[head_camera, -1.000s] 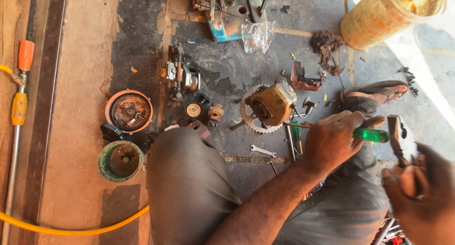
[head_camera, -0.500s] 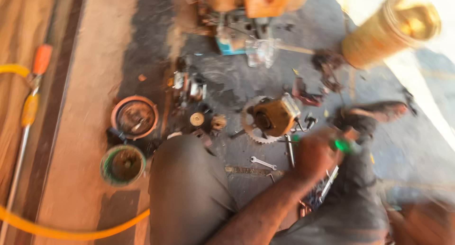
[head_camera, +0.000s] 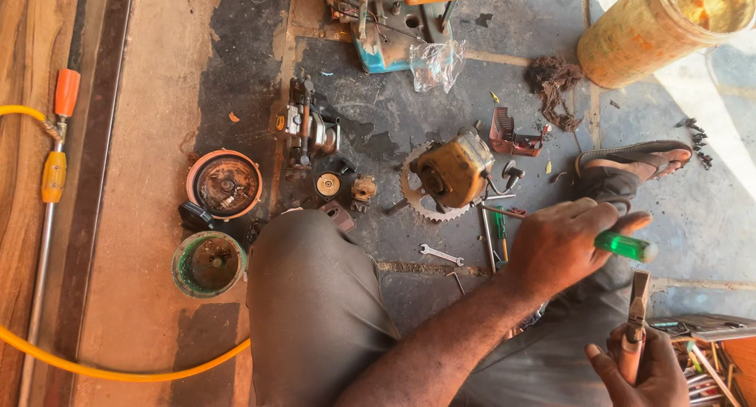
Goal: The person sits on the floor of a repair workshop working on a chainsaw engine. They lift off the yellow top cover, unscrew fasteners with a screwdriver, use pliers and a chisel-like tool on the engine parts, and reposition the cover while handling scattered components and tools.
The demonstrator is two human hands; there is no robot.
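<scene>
Left hand (head_camera: 563,245) fist-closed around green translucent-handled screwdriver (head_camera: 626,246), now drawn back from yellow-orange engine block on toothed sprocket (head_camera: 450,174) toward lap. Right hand (head_camera: 636,367) clasps rust-brown pliers (head_camera: 636,316), probably unchanged. Camera settled, blur gone.

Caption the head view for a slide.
Left hand holds a green-handled screwdriver, right hand pliers, over scattered engine parts.

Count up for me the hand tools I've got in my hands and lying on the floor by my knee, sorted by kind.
Green-handled screwdrivers: 2, one in the left hand at, one on the floor
Pliers: 1, in the right hand at
Small wrenches: 1
Total: 4
</scene>
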